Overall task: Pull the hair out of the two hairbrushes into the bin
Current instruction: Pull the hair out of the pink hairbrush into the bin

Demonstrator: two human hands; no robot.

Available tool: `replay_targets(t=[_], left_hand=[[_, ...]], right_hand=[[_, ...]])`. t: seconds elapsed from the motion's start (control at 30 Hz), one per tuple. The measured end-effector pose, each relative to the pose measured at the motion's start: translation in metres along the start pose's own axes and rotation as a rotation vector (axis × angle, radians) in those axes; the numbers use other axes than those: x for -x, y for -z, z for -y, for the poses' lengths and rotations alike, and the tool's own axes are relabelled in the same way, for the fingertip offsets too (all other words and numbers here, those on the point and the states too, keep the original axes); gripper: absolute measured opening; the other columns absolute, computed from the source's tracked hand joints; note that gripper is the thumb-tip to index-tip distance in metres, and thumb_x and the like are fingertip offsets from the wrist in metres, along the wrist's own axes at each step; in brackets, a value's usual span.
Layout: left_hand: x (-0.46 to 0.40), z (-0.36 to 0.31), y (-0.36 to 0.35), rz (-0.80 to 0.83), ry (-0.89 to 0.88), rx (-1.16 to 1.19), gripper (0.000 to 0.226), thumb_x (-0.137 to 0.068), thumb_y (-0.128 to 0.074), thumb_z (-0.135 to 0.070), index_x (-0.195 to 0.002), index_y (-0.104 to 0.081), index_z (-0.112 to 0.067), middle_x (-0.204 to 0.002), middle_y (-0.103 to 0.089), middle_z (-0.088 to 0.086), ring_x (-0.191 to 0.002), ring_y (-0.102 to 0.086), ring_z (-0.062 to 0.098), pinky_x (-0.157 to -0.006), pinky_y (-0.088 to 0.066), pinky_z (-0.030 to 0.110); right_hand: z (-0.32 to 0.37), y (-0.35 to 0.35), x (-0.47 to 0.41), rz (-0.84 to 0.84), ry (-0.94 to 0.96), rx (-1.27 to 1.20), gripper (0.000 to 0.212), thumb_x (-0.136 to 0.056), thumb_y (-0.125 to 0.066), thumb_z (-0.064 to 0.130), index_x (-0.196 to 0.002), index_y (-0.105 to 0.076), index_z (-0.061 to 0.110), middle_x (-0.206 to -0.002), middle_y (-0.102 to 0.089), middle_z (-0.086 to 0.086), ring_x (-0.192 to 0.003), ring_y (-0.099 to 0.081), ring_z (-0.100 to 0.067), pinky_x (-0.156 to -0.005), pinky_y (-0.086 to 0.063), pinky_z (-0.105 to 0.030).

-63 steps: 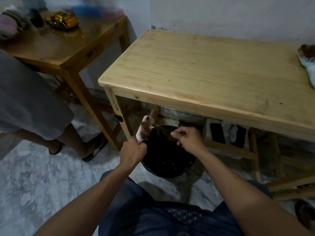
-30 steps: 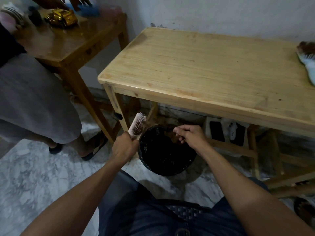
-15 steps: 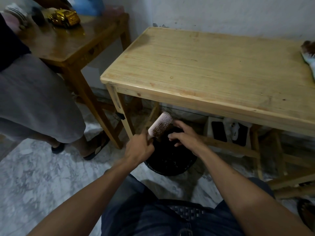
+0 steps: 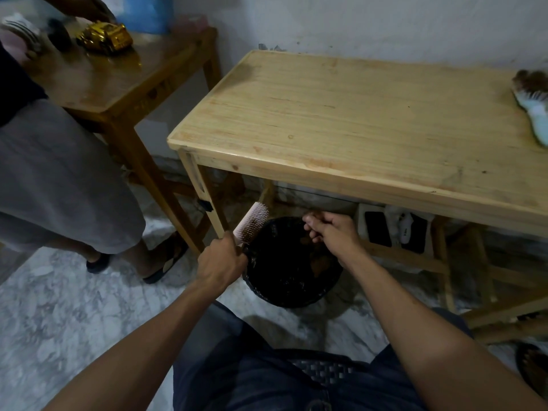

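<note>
My left hand grips the handle of a pink hairbrush, held tilted at the left rim of a black bin on the floor under the light wooden table. My right hand hovers over the bin with its fingers pinched together; whether hair is between them I cannot tell. Brown clumps of hair lie inside the bin. A second, pale blue hairbrush with brown hair in its bristles lies on the table's far right edge.
Another person in grey shorts and sandals stands at the left beside a darker wooden table carrying a gold toy car. Table legs and crossbars surround the bin. The floor is marble.
My right hand has pulled away from the pink brush's bristles to the right and now sits pinched over the bin. The brush has tilted a little more upright at the bin's left rim.
</note>
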State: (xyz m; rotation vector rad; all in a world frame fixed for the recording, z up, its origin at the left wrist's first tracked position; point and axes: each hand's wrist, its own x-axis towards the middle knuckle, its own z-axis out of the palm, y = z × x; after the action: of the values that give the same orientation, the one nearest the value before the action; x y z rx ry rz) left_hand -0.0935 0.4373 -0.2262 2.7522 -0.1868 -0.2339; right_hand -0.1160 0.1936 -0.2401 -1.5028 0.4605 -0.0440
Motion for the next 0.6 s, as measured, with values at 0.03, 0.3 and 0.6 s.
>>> replay_targets(t=[0.03, 0.3, 0.6], left_hand=[[-0.001, 0.002, -0.001, 0.005, 0.013, 0.003, 0.036, -0.088, -0.059, -0.024, -0.12, -0.054, -0.008, -0.1, -0.069, 0.011, -0.078, -0.067, 0.029, -0.067, -0.06, 0.042], [-0.001, -0.005, -0.006, 0.011, -0.01, 0.122, 0.026, -0.085, -0.057, -0.024, -0.107, -0.057, -0.01, -0.089, -0.068, 0.009, -0.071, -0.066, 0.028, -0.062, -0.058, 0.042], [0.001, -0.026, -0.015, 0.063, -0.1, 0.268, 0.024, -0.093, -0.061, -0.023, -0.113, -0.06, -0.009, -0.092, -0.07, 0.009, -0.072, -0.066, 0.021, -0.061, -0.055, 0.036]], right_hand=[[-0.001, 0.001, -0.001, -0.027, 0.004, -0.017, 0.014, -0.093, -0.068, 0.012, -0.084, -0.076, 0.019, -0.071, -0.071, 0.002, -0.056, -0.057, -0.005, -0.053, -0.048, -0.018], [-0.001, -0.008, 0.002, 0.112, -0.138, 0.291, 0.057, -0.092, -0.068, 0.014, -0.144, -0.046, 0.018, -0.126, -0.049, 0.007, -0.08, -0.067, -0.012, -0.056, -0.054, -0.022], [-0.002, -0.034, 0.012, 0.221, -0.047, 0.252, 0.01, -0.09, -0.072, 0.027, -0.083, -0.075, 0.02, -0.078, -0.074, 0.002, -0.067, -0.064, -0.009, -0.057, -0.05, -0.02]])
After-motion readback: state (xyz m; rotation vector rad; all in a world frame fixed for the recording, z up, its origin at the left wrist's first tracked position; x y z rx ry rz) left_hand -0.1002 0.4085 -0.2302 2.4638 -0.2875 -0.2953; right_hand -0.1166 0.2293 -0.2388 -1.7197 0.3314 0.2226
